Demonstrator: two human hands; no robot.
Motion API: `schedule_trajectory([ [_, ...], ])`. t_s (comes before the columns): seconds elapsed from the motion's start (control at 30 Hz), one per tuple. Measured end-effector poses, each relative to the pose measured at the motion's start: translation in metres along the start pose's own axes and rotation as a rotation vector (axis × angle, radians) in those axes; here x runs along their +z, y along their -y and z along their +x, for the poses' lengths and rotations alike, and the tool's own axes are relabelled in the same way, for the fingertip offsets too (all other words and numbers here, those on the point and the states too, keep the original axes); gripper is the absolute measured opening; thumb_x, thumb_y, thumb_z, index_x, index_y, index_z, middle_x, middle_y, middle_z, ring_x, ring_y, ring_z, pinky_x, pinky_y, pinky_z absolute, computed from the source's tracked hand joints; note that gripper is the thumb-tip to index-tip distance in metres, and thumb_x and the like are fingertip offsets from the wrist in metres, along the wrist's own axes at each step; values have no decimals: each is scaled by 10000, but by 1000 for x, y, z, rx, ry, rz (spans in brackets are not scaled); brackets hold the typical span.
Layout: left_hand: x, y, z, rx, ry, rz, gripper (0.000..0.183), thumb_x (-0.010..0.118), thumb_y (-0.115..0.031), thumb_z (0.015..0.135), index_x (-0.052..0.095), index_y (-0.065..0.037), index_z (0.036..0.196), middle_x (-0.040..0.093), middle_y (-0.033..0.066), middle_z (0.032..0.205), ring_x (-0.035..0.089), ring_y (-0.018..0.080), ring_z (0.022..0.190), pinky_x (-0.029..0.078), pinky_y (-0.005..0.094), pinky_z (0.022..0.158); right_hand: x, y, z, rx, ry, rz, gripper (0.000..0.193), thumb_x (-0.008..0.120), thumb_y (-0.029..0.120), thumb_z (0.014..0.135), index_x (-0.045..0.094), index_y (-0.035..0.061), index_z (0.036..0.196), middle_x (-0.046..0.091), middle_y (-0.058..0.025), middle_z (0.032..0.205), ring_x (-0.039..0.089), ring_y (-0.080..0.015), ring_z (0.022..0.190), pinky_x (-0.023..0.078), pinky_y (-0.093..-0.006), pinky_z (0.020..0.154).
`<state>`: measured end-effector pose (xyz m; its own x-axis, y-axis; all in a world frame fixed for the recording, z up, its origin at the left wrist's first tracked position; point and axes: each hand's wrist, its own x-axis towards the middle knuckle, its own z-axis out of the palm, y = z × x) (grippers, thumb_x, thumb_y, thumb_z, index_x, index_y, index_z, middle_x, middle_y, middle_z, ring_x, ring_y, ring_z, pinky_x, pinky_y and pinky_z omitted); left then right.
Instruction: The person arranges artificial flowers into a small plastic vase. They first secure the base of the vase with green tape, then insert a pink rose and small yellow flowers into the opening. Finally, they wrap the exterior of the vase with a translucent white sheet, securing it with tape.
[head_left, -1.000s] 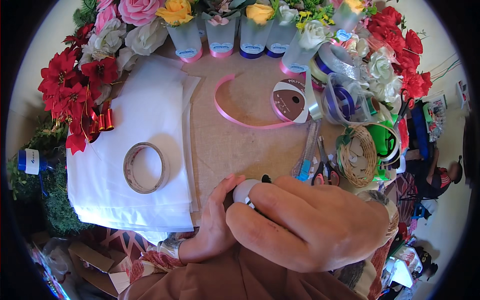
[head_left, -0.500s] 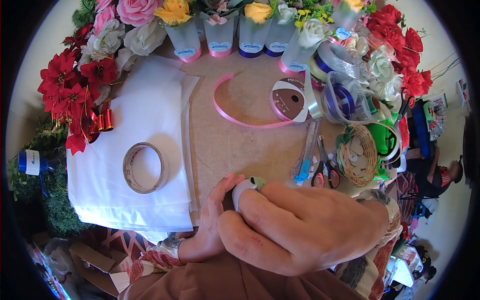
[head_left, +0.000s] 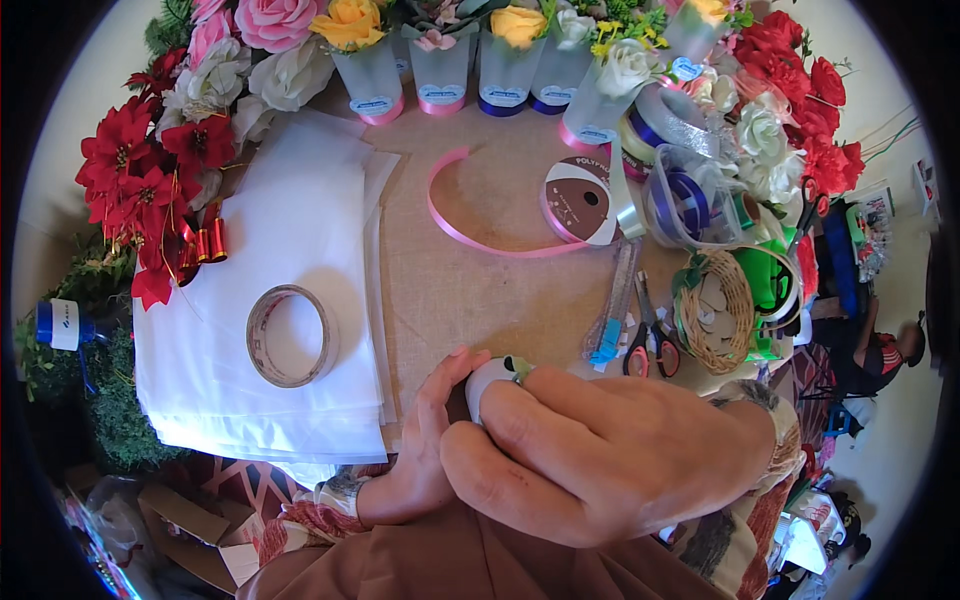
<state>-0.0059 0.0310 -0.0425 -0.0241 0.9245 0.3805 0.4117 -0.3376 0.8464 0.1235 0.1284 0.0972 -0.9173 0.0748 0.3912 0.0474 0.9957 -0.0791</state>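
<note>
Close to the table's near edge, my two hands meet around a small white rounded piece [head_left: 486, 379] with a pale green, dark-hollowed bit at its top; its lower part is hidden by my fingers, and I cannot make out its kind. My right hand [head_left: 610, 455] is closed, its fingers bent over the piece from the right. My left hand [head_left: 425, 435] steadies it from the left, fingers pressed together along its side. Left of my hands, a roll of tape [head_left: 257, 335] lies on a stack of translucent white sheets [head_left: 210, 385].
A pink ribbon spool [head_left: 580, 197] trails a loose curl. Scissors [head_left: 651, 335], a ruler [head_left: 619, 295] and a wicker ring [head_left: 685, 310] lie to the right. Frosted cups of flowers [head_left: 440, 75] line the back; red flowers [head_left: 150, 190] stand left. A person [head_left: 875, 340] sits far right.
My right hand has shifted very slightly over the white piece, and the pale green bit at its top has turned a little. The things on the table lie as before.
</note>
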Motion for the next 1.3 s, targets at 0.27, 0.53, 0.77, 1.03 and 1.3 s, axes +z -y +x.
schedule_trajectory([
  [0.27,1,-1,1,-6,8,-5,690,651,-77,739,256,66,1286,480,230,1208,485,354,1116,369,417,981,2,0,-1,-1,6,4,277,577,100,692,535,7,950,494,-80,794,517,-114,584,431,-194,436],
  [0.53,3,0,0,-18,4,-12,717,676,-81,716,260,71,1281,478,231,1202,489,360,1110,385,415,965,11,1,-2,-5,-12,45,285,575,93,679,540,3,947,467,-62,755,514,-114,600,423,-196,422],
  [0.77,5,1,-1,-35,4,-25,741,698,-83,696,264,75,1275,476,231,1197,492,365,1104,399,413,950,12,1,-3,20,-52,89,285,579,90,662,544,3,931,454,-55,747,511,-114,592,408,-197,409],
  [1.03,8,6,-5,-87,6,-68,768,723,-87,673,268,79,1269,474,232,1191,495,370,1098,415,411,934,14,2,-3,12,-45,113,278,567,81,682,549,2,948,463,-56,776,514,-121,589,409,-207,417],
  [1.3,22,23,-20,-295,5,-227,802,749,-89,647,270,84,1266,475,233,1183,505,376,1084,436,408,909,-16,-3,-4,278,160,313,355,666,134,718,568,96,1057,528,-108,1002,584,-245,765,501,-301,561],
])
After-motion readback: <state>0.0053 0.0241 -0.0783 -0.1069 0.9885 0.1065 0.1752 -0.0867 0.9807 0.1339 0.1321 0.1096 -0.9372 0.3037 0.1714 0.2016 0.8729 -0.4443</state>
